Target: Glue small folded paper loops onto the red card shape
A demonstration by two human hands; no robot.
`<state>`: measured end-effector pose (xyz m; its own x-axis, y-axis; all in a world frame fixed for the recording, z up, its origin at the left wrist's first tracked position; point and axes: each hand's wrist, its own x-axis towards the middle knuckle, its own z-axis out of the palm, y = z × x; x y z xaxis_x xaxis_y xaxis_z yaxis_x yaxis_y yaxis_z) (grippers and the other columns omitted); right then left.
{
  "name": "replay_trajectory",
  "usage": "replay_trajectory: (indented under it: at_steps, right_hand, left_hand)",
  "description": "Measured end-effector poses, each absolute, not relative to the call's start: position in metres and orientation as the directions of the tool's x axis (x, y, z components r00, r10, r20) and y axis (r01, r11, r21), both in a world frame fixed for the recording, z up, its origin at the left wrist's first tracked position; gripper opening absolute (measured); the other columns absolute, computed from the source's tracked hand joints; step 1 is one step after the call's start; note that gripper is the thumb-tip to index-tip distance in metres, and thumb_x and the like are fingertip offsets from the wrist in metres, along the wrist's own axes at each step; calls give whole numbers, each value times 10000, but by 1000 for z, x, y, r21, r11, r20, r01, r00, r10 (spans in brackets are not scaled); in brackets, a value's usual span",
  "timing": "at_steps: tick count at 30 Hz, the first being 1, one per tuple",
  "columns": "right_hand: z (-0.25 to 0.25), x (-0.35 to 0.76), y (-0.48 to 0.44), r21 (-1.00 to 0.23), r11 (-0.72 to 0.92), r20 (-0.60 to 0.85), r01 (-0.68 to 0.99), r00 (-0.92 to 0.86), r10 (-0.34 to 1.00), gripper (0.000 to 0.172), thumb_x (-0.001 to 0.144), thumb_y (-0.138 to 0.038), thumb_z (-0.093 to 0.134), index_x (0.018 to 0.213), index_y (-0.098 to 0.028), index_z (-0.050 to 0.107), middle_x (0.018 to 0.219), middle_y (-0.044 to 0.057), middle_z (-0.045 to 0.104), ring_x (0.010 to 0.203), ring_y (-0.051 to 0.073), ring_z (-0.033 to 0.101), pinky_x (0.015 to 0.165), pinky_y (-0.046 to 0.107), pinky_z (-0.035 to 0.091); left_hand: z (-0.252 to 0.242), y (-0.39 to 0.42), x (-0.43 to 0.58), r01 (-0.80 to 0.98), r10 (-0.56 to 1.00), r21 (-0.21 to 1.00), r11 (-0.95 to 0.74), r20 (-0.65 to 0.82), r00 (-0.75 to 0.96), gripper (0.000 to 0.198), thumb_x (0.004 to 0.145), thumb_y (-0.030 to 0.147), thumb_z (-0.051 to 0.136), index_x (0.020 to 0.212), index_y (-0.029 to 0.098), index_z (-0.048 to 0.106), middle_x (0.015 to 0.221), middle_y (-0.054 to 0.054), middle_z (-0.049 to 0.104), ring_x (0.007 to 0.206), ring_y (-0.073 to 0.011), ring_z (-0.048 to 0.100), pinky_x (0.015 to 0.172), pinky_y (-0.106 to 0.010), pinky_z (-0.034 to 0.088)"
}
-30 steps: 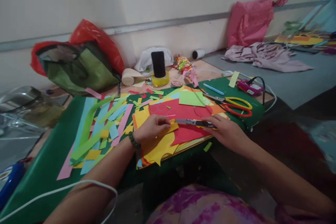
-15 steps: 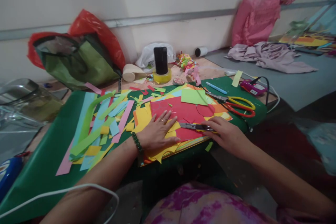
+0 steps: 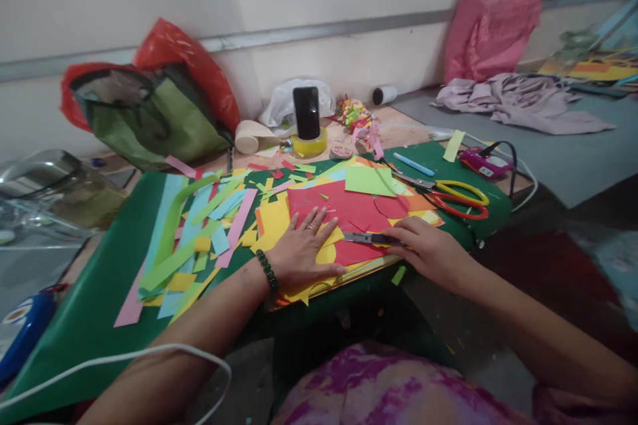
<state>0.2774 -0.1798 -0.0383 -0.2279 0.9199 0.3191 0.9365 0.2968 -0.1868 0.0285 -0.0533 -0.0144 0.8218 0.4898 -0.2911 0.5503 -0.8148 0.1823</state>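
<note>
My left hand (image 3: pixel 305 251) lies flat with fingers spread, pressing on yellow paper (image 3: pixel 273 218) and the edge of a red sheet (image 3: pixel 343 202). Its wrist wears a green bead bracelet. My right hand (image 3: pixel 423 246) is closed around the handle end of a utility knife (image 3: pixel 369 238), which lies low across the red sheet with its blade end pointing left. Part of the handle is hidden under my fingers. Curved lines are drawn or cut in the red sheet. A light green paper piece (image 3: pixel 369 181) rests on its far edge.
Scissors (image 3: pixel 458 199) with yellow and orange handles lie at the right. Paper strips (image 3: pixel 236 229) cover the left of the green mat (image 3: pixel 94 292). Behind stand a phone (image 3: pixel 306 113) on a yellow tape roll (image 3: pixel 309 143) and a green bag (image 3: pixel 164 113). A white cable (image 3: pixel 164 347) crosses my left forearm.
The whole view has shifted slightly. Both hands and the utility knife keep almost the same place on the paper.
</note>
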Motion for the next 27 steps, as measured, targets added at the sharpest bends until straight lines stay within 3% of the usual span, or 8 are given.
replay_trajectory:
  at_steps: [8,27]
  right_hand:
    - [-38,279,-176,-286,313,294,906,-228,928,196,950,-291,477,1044,-225,636,946,85,654,862,198,645,701,300,536]
    - [-31,273,-176,-322,281,256,904,-203,945,230,941,-313,484,1047,-226,668,938,70,633,809,172,655,652,263,526]
  left_hand:
    - [-18,-52,28,537,474,204,-819,-288,832,1030,769,823,352,1544,181,135,1606,-164,14,1484,-345,2,1151,-592,23]
    - [-22,-52,27,532,476,201,-823,-267,838,1039,759,833,352,1545,189,135,1607,-170,35,1483,-347,18,1151,-589,36]
